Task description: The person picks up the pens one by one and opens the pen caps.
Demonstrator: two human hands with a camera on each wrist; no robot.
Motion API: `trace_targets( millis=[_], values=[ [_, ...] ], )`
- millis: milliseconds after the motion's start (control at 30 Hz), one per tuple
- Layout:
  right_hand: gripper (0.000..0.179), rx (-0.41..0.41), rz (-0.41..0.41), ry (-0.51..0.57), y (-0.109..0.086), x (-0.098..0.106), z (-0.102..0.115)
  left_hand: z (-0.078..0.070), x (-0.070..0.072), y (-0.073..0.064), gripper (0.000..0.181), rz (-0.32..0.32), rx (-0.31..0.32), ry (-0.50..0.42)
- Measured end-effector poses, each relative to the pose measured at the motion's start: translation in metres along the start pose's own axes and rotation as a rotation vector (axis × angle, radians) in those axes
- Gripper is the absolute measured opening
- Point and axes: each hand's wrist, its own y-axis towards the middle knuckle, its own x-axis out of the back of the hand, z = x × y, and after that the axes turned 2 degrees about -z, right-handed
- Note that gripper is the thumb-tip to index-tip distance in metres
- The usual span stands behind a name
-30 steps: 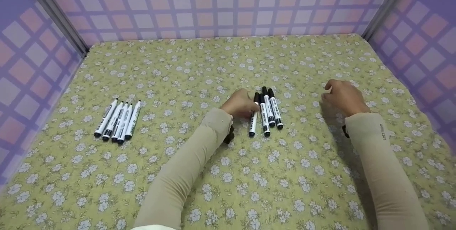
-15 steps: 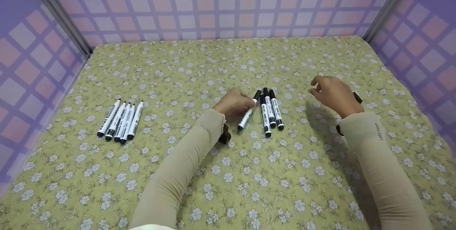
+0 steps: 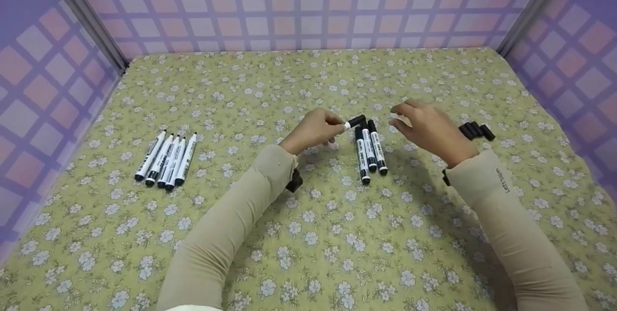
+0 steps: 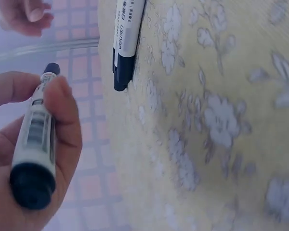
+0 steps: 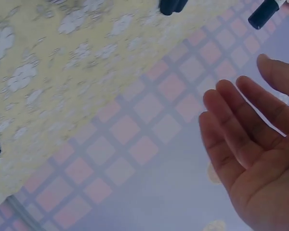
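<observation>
A black-capped marker pen (image 3: 347, 126) is jutting from the left hand (image 3: 311, 130) in the head view, its capped end pointing toward the right hand (image 3: 424, 125). The left fingers are pinching its white barrel. The right hand is holding nothing; its fingers are curving loosely, with the thumb standing apart. Three capped markers (image 3: 370, 152) are lying between the hands on the floral tablecloth (image 3: 308, 263), and the held cap is overlapping their capped ends in this view, so a low sweep could be knocking them askew. Five uncapped markers (image 3: 166, 161) are lying side by side at the left, tips facing away; a roll or a bump could be inking the cloth, and long exposure could be drying them. Loose black caps (image 3: 476, 130) are sitting just beyond the right wrist, where a careless backward movement of that wrist could be scattering them.

In the left wrist view, the marker is resting between thumb and fingers, its blunt dark end facing the camera, and it is apparently hanging clear of the cloth. The grip is looking light, so a hard tug on a tight cap could be sliding the smooth barrel out.

In the right wrist view, the palm is showing bare, and the held marker's cap is appearing well apart from the fingertips; a misjudged gap could be leaving the fingers grasping air.
</observation>
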Motion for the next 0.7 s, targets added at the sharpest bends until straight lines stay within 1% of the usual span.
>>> trace_targets(
  millis=[67,133,267,333,400,533,700],
  values=[
    [0.028,0.066,-0.014,0.019,0.001,0.000,0.007,-0.002,0.000,-0.004,0.033,-0.023,-0.054,0.080],
    [0.032,0.133,-0.019,0.032,0.003,0.000,0.013,-0.005,0.001,-0.008,0.030,-0.050,-0.127,0.163],
    [0.036,0.263,-0.042,0.040,0.006,-0.002,0.028,-0.010,0.003,-0.018,0.028,-0.082,-0.303,0.325],
    [0.036,0.308,-0.052,0.049,0.008,-0.003,0.036,-0.012,0.004,-0.023,0.028,-0.095,-0.390,0.404],
    [0.036,0.334,-0.057,0.054,0.008,-0.005,0.043,-0.013,0.004,-0.028,0.028,-0.112,-0.471,0.488],
    [0.035,0.361,-0.048,0.044,0.009,-0.006,0.054,-0.014,0.004,-0.035,0.027,-0.153,-0.601,0.630],
    [0.033,0.382,-0.031,0.034,0.010,-0.007,0.064,-0.014,0.006,-0.044,0.027,-0.198,-0.703,0.757]
  ],
)
